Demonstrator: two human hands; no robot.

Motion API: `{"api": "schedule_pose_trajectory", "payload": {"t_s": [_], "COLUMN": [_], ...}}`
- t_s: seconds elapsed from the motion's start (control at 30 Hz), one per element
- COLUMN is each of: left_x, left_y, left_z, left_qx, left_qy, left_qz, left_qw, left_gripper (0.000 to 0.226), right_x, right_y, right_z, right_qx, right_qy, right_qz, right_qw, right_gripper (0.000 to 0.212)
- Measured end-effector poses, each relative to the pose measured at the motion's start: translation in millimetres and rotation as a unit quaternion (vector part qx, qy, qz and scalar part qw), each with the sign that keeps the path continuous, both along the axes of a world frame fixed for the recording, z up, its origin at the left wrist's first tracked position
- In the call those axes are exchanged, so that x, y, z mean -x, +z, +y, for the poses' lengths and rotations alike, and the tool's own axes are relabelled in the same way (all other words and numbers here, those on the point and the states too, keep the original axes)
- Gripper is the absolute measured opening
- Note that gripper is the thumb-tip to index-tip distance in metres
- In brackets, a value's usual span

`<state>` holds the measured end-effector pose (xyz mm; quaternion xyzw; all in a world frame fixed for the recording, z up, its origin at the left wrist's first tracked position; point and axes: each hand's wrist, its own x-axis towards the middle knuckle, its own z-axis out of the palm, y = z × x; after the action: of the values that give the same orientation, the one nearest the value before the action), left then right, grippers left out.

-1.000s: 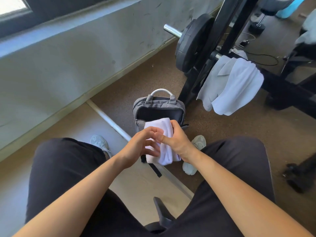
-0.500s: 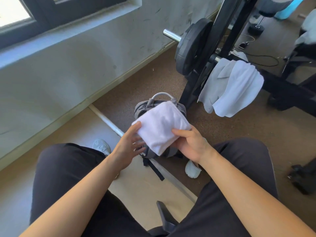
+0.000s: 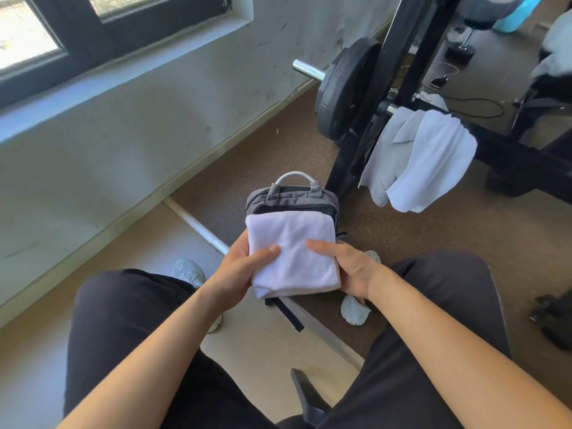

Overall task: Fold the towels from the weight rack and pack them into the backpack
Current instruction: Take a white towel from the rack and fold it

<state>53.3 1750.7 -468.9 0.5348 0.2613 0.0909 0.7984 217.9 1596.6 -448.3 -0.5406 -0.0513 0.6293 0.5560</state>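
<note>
A folded white towel [image 3: 292, 252] lies flat between my two hands, held above the floor in front of my knees. My left hand [image 3: 238, 270] grips its left edge with the thumb on top. My right hand [image 3: 346, 267] holds the right edge, thumb across the top. Just behind the towel stands a grey backpack [image 3: 291, 196] on the floor, its top unzipped and its lower part hidden by the towel. Two more towels, a grey one [image 3: 383, 156] and a white one [image 3: 433, 162], hang over a bar of the black weight rack [image 3: 507, 156].
A weight plate [image 3: 343, 94] on a steel bar sits left of the rack upright. A wall with a window runs along the left. My legs and white shoes [image 3: 188, 270] flank the backpack. Cables and gear lie at the far right.
The towel went from a narrow roll at the backpack's mouth to a flat square that both hands turned level. The view tilted up slightly.
</note>
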Motion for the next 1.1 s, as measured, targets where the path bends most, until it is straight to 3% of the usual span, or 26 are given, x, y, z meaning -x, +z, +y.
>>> {"api": "schedule_pose_trajectory", "payload": {"t_s": [0.23, 0.43, 0.73, 0.87, 1.03, 1.1], "left_x": [6, 10, 8, 7, 8, 9], "left_y": [2, 3, 22, 26, 2, -4], "left_z": [7, 21, 17, 19, 22, 16], "left_qx": [-0.111, -0.025, 0.065, 0.126, 0.009, -0.079], "left_qy": [-0.019, -0.057, -0.027, -0.016, -0.035, -0.028], "left_qz": [0.033, -0.027, -0.06, -0.047, 0.036, 0.04], "left_qw": [0.993, 0.998, 0.996, 0.991, 0.999, 0.996], "left_gripper": [0.029, 0.046, 0.058, 0.04, 0.043, 0.043], "right_x": [-5, -13, -13, -13, -10, -7], "right_y": [2, -1, 6, 4, -4, -12], "right_z": [-1, -1, -4, -5, -2, 1], "right_qx": [-0.046, -0.09, -0.16, -0.144, -0.108, -0.08], "right_qy": [0.042, 0.011, -0.009, 0.005, 0.065, 0.085], "right_qz": [-0.073, -0.098, -0.031, -0.071, -0.083, -0.178], "right_qw": [0.995, 0.991, 0.987, 0.987, 0.989, 0.977], "right_gripper": [0.042, 0.047, 0.043, 0.03, 0.04, 0.057]}}
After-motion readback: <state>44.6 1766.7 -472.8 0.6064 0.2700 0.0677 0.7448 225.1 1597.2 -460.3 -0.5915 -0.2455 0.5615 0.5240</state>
